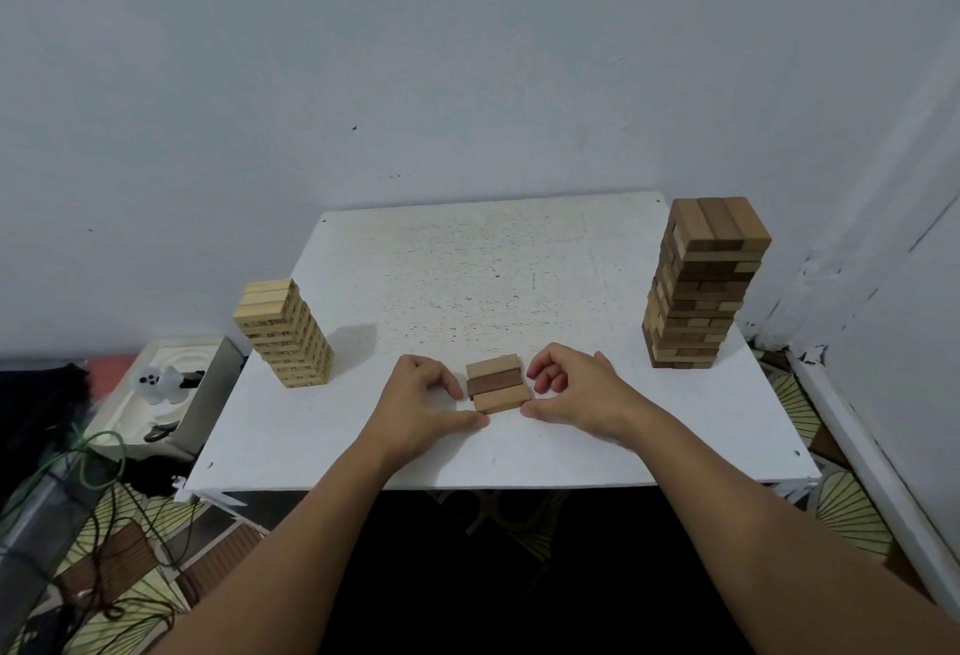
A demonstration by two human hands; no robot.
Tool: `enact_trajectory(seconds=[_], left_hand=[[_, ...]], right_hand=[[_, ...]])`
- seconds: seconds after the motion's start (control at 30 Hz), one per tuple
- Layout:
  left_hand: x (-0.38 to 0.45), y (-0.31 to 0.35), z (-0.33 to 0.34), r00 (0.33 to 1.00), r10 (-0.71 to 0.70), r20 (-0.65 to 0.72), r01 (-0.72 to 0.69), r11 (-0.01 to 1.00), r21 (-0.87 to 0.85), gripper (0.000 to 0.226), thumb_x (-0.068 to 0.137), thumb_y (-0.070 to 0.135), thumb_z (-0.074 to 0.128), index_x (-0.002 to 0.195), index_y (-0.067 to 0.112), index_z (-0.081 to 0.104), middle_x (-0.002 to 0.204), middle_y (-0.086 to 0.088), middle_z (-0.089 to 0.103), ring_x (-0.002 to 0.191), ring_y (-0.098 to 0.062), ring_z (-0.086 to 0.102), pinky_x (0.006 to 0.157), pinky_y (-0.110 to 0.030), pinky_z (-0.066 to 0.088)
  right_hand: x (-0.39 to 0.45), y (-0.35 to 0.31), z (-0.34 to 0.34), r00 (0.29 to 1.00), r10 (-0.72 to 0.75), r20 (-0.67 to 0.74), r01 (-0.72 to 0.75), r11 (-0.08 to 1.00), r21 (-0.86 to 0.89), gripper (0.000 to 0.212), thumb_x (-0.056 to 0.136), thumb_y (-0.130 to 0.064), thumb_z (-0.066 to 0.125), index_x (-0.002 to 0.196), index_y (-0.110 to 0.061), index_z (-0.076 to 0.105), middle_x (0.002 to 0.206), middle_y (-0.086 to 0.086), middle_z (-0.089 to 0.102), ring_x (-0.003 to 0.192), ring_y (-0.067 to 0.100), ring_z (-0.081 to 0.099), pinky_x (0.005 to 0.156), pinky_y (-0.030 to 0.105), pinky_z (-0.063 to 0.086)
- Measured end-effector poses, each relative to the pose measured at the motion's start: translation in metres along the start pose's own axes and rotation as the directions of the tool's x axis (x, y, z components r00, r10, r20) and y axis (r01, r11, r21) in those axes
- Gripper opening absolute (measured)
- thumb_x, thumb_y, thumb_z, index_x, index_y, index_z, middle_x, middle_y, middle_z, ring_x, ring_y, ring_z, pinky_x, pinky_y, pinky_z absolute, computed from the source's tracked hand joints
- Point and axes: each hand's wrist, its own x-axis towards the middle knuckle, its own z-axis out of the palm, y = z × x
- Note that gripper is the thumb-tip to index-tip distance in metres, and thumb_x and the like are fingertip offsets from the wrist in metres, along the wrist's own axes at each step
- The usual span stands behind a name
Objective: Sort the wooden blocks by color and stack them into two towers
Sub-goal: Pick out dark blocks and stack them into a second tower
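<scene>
A square white tabletop (498,269), its painted surface speckled and scuffed, stood against a pale wall. At its right rear corner rose the tall tower of brown wooden blocks (701,285), mixed dark and mid tones, laid three to a layer in crossing directions, the stack slightly uneven. On the left edge stood the shorter tower of pale, light-yellow wooden blocks (285,332), smooth and printed with small dark marks on their sides. Near the front centre lay a flat row of three rectangular wooden blocks (497,384) side by side, touching: a tan one, a dark brown one, a tan one. The left hand (423,394) rested just beside the row's left end, fingers curled, thumb tip at its near corner. The right hand (576,389) mirrored it at the right end, fingers bent, fingertips close to the blocks; whether either truly gripped them could not be told.
</scene>
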Motion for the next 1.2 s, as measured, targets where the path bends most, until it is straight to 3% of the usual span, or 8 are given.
enact_trajectory(seconds=[0.33, 0.5, 0.6, 0.73, 0.87, 1.2], left_hand=[[0.001, -0.002, 0.003, 1.000, -0.015, 0.019, 0.016, 0.999, -0.046, 0.035, 0.059, 0.038, 0.100, 0.086, 0.031, 0.078, 0.120, 0.010, 0.049, 0.119, 0.005, 0.047, 0.094, -0.013, 0.034], [0.001, 0.000, 0.002, 1.000, -0.008, -0.007, 0.007, 1.000, -0.028, 0.042, 0.058, 0.037, 0.100, 0.087, 0.028, 0.070, 0.115, 0.007, 0.051, 0.112, -0.002, 0.050, 0.086, -0.017, 0.038], [0.002, 0.001, 0.002, 1.000, -0.018, -0.016, 0.017, 1.000, -0.021, 0.058, 0.058, 0.036, 0.100, 0.100, 0.029, 0.062, 0.114, 0.006, 0.051, 0.107, -0.005, 0.053, 0.081, -0.023, 0.042], [0.006, 0.004, 0.000, 0.998, -0.043, 0.052, 0.043, 0.999, 0.000, 0.079, 0.062, 0.037, 0.098, 0.131, 0.032, 0.059, 0.123, 0.009, 0.045, 0.114, 0.001, 0.049, 0.093, -0.023, 0.041], [0.008, 0.004, 0.000, 0.995, -0.056, 0.079, 0.057, 0.998, -0.008, 0.081, 0.063, 0.038, 0.098, 0.136, 0.031, 0.063, 0.123, 0.010, 0.043, 0.115, 0.006, 0.047, 0.093, -0.020, 0.039], [0.010, 0.006, -0.001, 0.994, -0.048, 0.100, 0.048, 0.999, 0.003, 0.073, 0.064, 0.038, 0.097, 0.130, 0.036, 0.066, 0.123, 0.010, 0.042, 0.114, 0.006, 0.046, 0.089, -0.018, 0.038]], right_hand=[[0.003, 0.004, 0.001, 1.000, -0.006, 0.008, 0.006, 1.000, -0.003, 0.036, 0.075, -0.036, 0.088, 0.101, -0.033, 0.063, 0.096, -0.011, 0.068, 0.077, -0.009, 0.054, 0.123, 0.048, 0.014], [0.004, 0.005, 0.002, 1.000, -0.003, 0.010, 0.003, 1.000, -0.012, 0.037, 0.075, -0.038, 0.088, 0.101, -0.034, 0.063, 0.096, -0.011, 0.068, 0.077, -0.006, 0.056, 0.124, 0.047, 0.012], [0.003, 0.002, 0.000, 1.000, 0.002, 0.011, -0.001, 1.000, -0.019, 0.044, 0.075, -0.039, 0.088, 0.108, -0.036, 0.059, 0.097, -0.011, 0.068, 0.080, -0.007, 0.056, 0.123, 0.046, 0.016], [0.004, -0.010, -0.007, 0.998, 0.033, 0.054, -0.027, 0.994, -0.110, 0.069, 0.077, -0.039, 0.085, 0.134, -0.046, 0.048, 0.099, -0.012, 0.067, 0.090, -0.002, 0.060, 0.123, 0.045, 0.019], [0.010, -0.017, -0.011, 0.993, 0.057, 0.099, -0.038, 0.982, -0.187, 0.082, 0.077, -0.040, 0.083, 0.146, -0.052, 0.041, 0.095, -0.015, 0.068, 0.092, -0.002, 0.061, 0.122, 0.047, 0.025], [0.018, -0.024, -0.017, 0.984, 0.073, 0.164, -0.020, 0.953, -0.301, 0.071, 0.078, -0.045, 0.081, 0.140, -0.054, 0.047, 0.095, -0.018, 0.066, 0.095, 0.001, 0.059, 0.113, 0.045, 0.036]])
